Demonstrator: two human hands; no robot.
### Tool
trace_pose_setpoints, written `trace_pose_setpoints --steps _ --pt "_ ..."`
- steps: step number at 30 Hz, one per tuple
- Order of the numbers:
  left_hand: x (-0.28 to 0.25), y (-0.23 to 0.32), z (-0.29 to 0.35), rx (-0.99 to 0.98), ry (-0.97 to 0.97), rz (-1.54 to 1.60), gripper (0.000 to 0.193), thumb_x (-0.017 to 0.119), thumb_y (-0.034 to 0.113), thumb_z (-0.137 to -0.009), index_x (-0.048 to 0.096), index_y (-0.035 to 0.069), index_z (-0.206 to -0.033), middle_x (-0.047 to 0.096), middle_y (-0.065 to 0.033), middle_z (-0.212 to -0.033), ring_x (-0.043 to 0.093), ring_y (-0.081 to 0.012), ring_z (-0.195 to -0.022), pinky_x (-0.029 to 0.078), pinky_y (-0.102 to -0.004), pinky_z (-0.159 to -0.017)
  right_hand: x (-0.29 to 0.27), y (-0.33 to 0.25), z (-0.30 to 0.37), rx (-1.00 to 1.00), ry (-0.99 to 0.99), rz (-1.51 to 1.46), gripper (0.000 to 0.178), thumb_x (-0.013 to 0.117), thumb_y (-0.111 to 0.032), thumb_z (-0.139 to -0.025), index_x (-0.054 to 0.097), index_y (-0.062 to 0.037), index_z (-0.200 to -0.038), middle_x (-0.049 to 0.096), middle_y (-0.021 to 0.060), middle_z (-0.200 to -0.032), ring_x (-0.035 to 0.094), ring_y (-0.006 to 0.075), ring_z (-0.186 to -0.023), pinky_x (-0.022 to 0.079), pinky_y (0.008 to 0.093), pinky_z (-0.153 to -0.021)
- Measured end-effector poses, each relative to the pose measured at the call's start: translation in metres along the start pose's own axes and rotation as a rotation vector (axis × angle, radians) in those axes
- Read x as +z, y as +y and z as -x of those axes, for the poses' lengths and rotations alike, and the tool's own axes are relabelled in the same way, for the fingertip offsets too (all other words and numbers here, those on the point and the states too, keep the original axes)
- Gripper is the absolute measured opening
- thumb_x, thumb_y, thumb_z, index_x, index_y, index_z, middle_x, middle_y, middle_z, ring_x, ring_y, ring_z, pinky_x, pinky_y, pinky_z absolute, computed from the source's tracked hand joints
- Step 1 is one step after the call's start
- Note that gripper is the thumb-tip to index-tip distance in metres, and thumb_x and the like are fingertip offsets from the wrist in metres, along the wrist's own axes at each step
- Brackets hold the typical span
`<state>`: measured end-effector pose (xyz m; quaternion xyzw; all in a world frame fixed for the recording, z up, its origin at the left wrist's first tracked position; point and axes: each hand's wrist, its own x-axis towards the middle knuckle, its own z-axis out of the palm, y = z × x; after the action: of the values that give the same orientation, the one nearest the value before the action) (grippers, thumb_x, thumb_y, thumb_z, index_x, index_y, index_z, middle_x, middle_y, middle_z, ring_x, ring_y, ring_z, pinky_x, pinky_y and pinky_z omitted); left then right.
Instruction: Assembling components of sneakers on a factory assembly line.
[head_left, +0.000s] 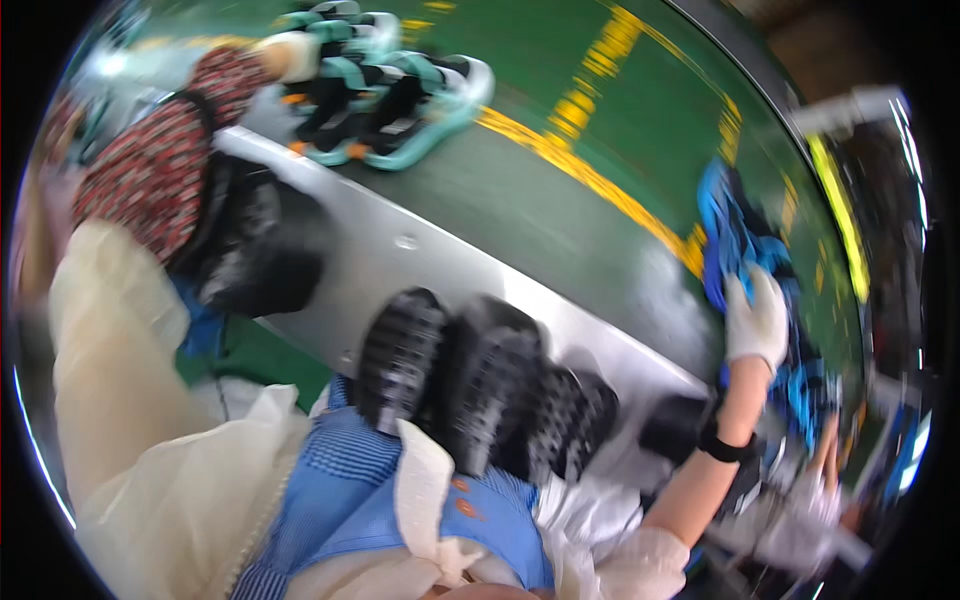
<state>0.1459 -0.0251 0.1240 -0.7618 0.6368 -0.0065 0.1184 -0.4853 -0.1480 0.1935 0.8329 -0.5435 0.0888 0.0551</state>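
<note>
My left hand (290, 56), in a white glove past a red patterned sleeve, reaches to the far left beside several teal and black sandals (425, 115). Blur hides its fingers. On the right, my right hand (757, 322), also gloved in white, has its fingers closed over a blue sandal (722, 225), one of several blue ones along the green surface. A black band circles that bare wrist. Close to my blue apron, several black ridged pieces (490, 380) resembling shoe soles lean on the metal ledge (405, 242).
Yellow lines mark the green work surface (540, 70). A dark block (265, 235) sits on the ledge's left part, below my left forearm. At the lower right, another person's arm (828, 450) and light clothing show. A yellow strip (838, 215) runs along the far right.
</note>
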Motion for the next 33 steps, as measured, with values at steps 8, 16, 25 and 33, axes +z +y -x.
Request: trace_pose_setpoints --steps 8,16,25,33 --pt "0.015 0.016 0.005 -0.317 -0.339 0.339 0.035 0.06 0.018 -0.075 0.061 -0.008 -0.099 0.064 -0.0253 -0.092 0.064 -0.0375 -0.089 0.05 -0.0414 -0.079 -0.146 -0.014 0.146 0.318 0.29 -0.233 0.017 0.057 -0.004 -0.089 0.067 -0.0003 -0.102 0.067 0.0105 -0.096 0.063 0.0193 -0.089 0.047 0.0294 -0.084" --pt "-0.025 0.223 -0.025 0.029 -0.229 0.492 0.041 0.059 0.033 -0.08 0.065 -0.006 -0.09 0.065 -0.0238 -0.085 0.064 -0.0334 -0.079 0.049 -0.0402 -0.073 -0.1 0.053 0.219 0.337 -0.019 -0.113 0.027 0.065 -0.007 -0.078 0.065 -0.0065 -0.105 0.063 0.0127 -0.104 0.059 0.0298 -0.101 0.046 0.0364 -0.089" --pt "-0.079 0.264 0.001 0.117 -0.346 0.509 0.041 0.056 0.032 -0.083 0.066 -0.003 -0.102 0.067 -0.0184 -0.094 0.064 -0.028 -0.086 0.049 -0.0362 -0.079 -0.098 0.064 0.208 -0.051 -0.062 0.27 0.026 0.072 -0.015 -0.066 0.064 -0.0136 -0.09 0.064 0.0016 -0.091 0.059 0.0259 -0.084 0.045 0.0394 -0.079" --pt "-0.107 0.243 0.03 0.331 -0.23 0.6 0.04 0.054 0.03 -0.084 0.064 0.002 -0.11 0.065 -0.0121 -0.091 0.062 -0.02 -0.08 0.05 -0.0319 -0.072 -0.093 0.078 0.195 -0.255 -0.1 0.277 0.027 0.074 -0.016 -0.063 0.064 -0.0151 -0.089 0.064 0.0013 -0.092 0.059 0.0242 -0.085 0.044 0.0396 -0.084"
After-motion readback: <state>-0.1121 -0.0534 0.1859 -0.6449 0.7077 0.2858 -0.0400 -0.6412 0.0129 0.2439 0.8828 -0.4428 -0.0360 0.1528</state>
